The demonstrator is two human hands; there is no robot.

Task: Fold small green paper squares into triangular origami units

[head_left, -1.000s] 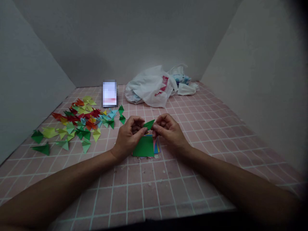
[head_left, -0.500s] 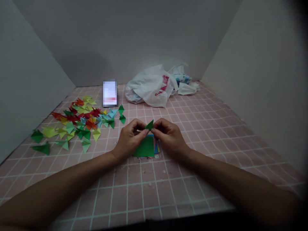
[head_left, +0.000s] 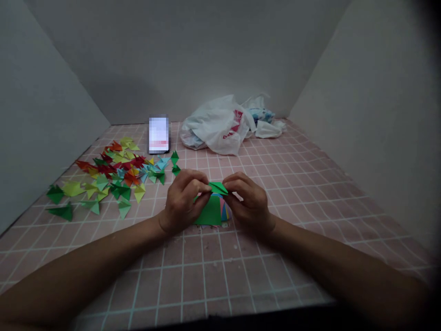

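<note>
Pinching a small green paper fold between both hands

My left hand (head_left: pixel 181 202) and right hand (head_left: pixel 250 200) are each closing a narrow grip on one end of the folded green triangle (head_left: pixel 217 187), holding it just above the stack of coloured paper squares (head_left: pixel 209 212) lying on the pink tiled table (head_left: pixel 220 276). I am judging this a creasing step; next I would need firm fingertip pressure along the fold. Finished folded paper triangles (head_left: pixel 113 179) are lying well to the left of my grip.
</note>
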